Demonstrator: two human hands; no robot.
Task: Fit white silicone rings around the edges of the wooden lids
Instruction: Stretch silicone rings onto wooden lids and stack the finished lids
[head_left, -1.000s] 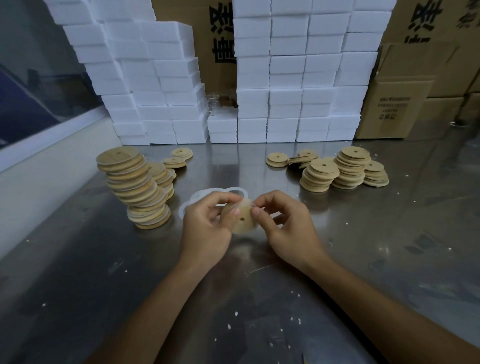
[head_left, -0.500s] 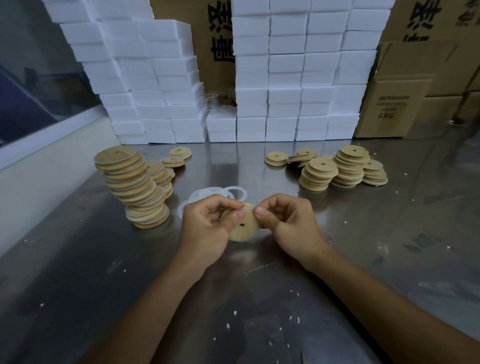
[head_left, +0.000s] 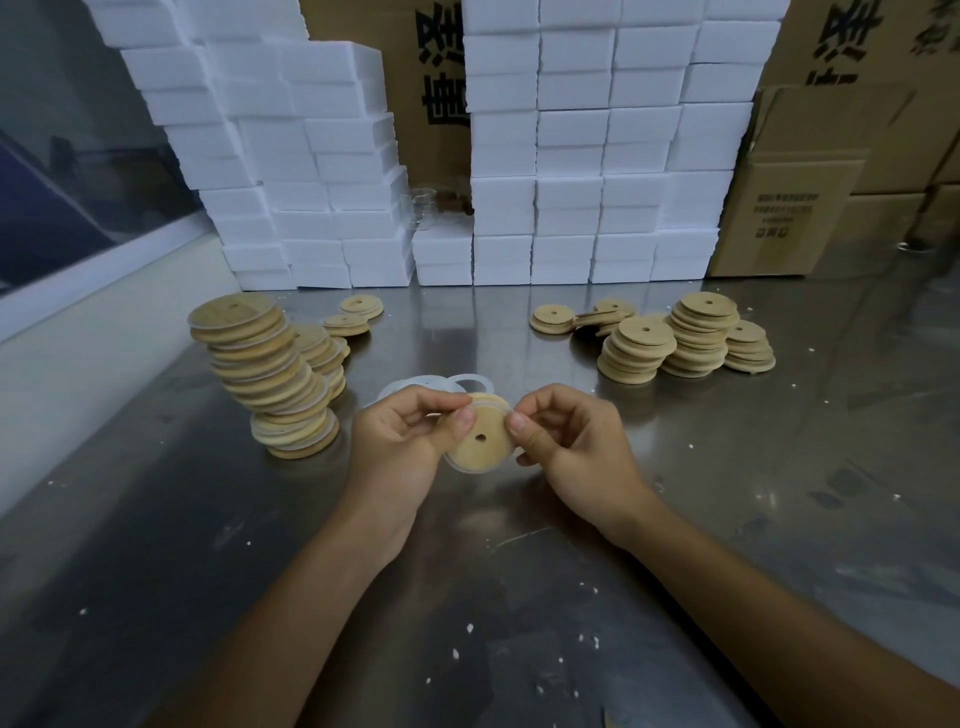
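A round wooden lid (head_left: 480, 436) with a small centre hole is held upright between both hands above the steel table. My left hand (head_left: 402, 449) pinches its left edge with thumb and fingers. My right hand (head_left: 566, 441) pinches the right edge, where a white silicone ring (head_left: 470, 469) runs round the rim and shows along the bottom. Loose white rings (head_left: 441, 384) lie on the table just behind my hands. A tall leaning stack of ringed lids (head_left: 265, 364) stands to the left. Stacks of bare lids (head_left: 670, 338) stand at the right.
The steel table (head_left: 467, 597) is dotted with white crumbs. White foam blocks (head_left: 571, 156) are piled in a wall along the back. Cardboard boxes (head_left: 800, 208) stand at the back right. A white ledge (head_left: 78, 312) borders the left side.
The lid has tilted so its face turns more toward me. Both hands have shifted round its rim, and the ring now shows along the lower edge.
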